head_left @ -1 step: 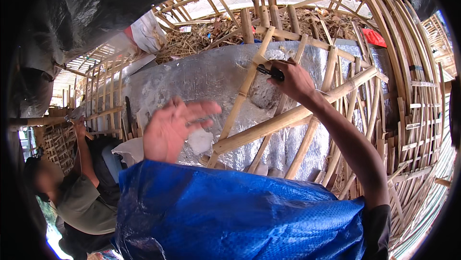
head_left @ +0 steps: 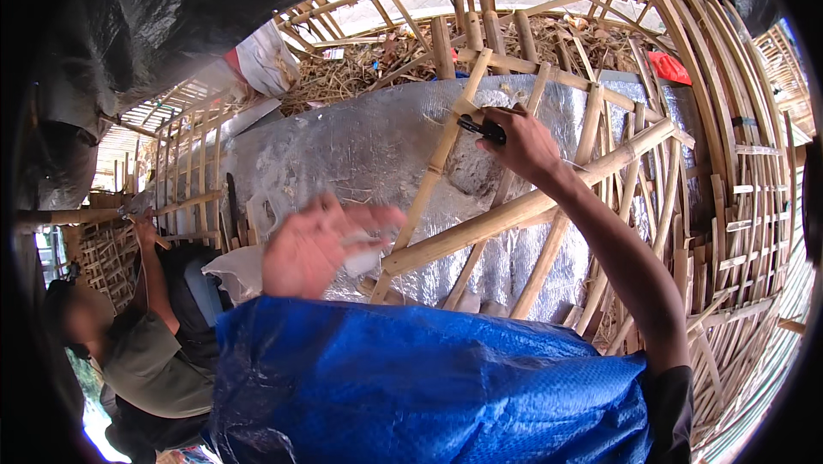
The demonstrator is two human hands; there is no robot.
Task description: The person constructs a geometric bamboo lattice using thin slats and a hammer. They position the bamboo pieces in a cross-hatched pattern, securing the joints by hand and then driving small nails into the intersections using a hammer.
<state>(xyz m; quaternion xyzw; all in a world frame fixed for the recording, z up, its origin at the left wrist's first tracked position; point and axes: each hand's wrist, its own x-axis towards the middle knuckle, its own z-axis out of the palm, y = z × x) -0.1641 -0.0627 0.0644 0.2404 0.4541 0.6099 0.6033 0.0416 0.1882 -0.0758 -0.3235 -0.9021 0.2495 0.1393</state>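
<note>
My right hand [head_left: 525, 145] is closed around a small black tool [head_left: 482, 128] whose exact kind I cannot make out. The tool's front end meets a slanted bamboo strip [head_left: 447, 142] near its upper part. My left hand [head_left: 313, 245], slightly blurred, is held up with its fingers apart and nothing in them. It is just left of that strip's lower end, in front of a whitish lump [head_left: 362, 262]. A thick bamboo pole [head_left: 489, 228] crosses the strips below my right hand. Blue plastic sheeting [head_left: 429, 378] covers the area in front of my body.
Silvery foil sheeting [head_left: 343, 142] lies beneath the bamboo frame. A bundle of long bamboo slats [head_left: 729, 78] and lattice panels [head_left: 759, 232] stand at the right. Another person [head_left: 163, 361] works at the left. Dry debris [head_left: 386, 61] and a red plastic bag [head_left: 669, 68] lie at the back.
My left hand has shifted a little to the right and down, towards the slanted strip. My right hand and the black tool stay at the same spot on the bamboo.
</note>
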